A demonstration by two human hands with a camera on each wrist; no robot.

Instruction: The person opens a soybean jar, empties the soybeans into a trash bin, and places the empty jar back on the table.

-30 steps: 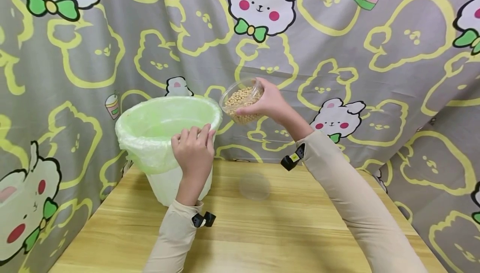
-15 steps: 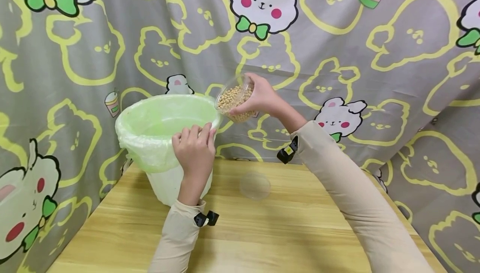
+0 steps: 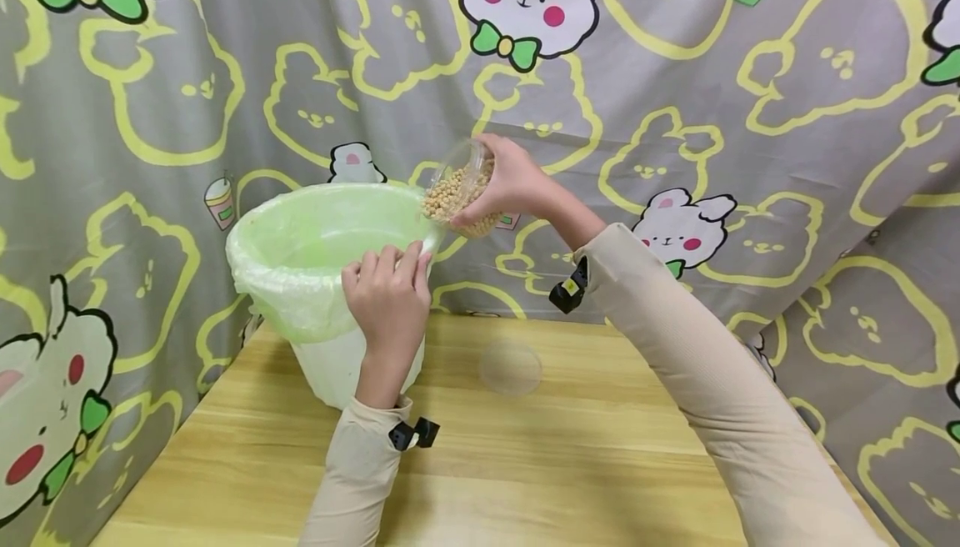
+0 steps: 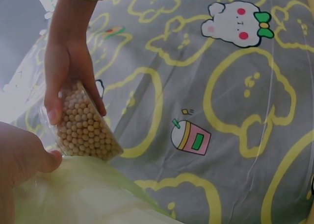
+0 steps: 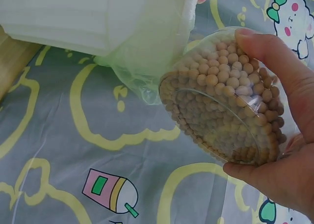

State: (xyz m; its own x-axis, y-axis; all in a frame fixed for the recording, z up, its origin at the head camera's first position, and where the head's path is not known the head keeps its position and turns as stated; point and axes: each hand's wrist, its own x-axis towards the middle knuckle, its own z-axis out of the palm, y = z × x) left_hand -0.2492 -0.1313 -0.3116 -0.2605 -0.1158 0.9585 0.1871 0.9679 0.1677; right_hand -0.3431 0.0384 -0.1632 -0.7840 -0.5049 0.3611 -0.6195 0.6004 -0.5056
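A white bin stands on the table, its rim wrapped in a thin light-green plastic bag. My left hand grips the near right part of this rim, fingers bent over the edge. With my right hand I hold a clear plastic jar of round beige beans, which look like soybeans. The jar tilts leftward, its mouth by the right side of the rim. In the right wrist view, the thumb and fingers wrap the jar's side and its bottom faces the camera. The bin's floor is hidden.
A clear round lid lies flat on the wooden table, right of the bin. Behind and around the table hangs a grey curtain with cartoon prints, close behind the bin and jar.
The right hand has moved left with the jar, which is tilted further and is now right at the bin's rim. My left hand keeps its hold on the rim.
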